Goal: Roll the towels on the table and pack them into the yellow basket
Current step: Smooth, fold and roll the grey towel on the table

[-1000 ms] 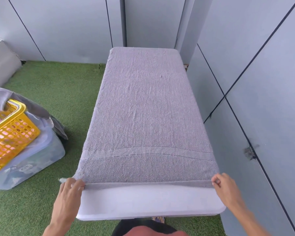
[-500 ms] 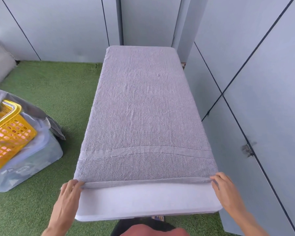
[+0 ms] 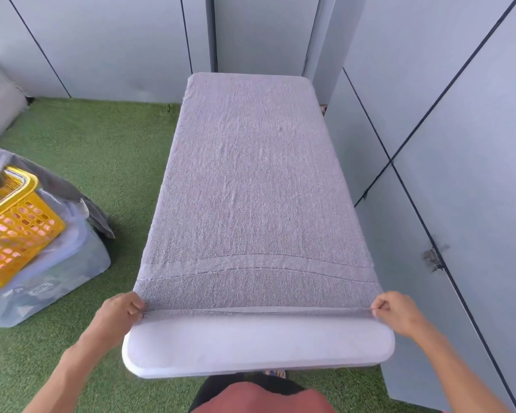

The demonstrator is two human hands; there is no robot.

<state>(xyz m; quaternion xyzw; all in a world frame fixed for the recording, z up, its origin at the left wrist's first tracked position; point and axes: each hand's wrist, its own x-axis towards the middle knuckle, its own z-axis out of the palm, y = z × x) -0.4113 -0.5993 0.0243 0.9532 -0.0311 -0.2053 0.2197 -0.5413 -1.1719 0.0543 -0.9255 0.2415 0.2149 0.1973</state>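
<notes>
The towel (image 3: 251, 186), spread flat over the table (image 3: 256, 347), has its near corners pinched by the left hand (image 3: 118, 312) and right hand (image 3: 396, 312), while the yellow basket (image 3: 9, 231), holding something pink, sits atop a clear bin (image 3: 57, 275) on the grass.

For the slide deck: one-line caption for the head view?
Both hands, left hand and right hand, pinch the near hem of the flat grey towel.

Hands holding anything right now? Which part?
Yes: the grey towel, spread flat on the table. The left hand and right hand each pinch a near corner of its hem.
</notes>
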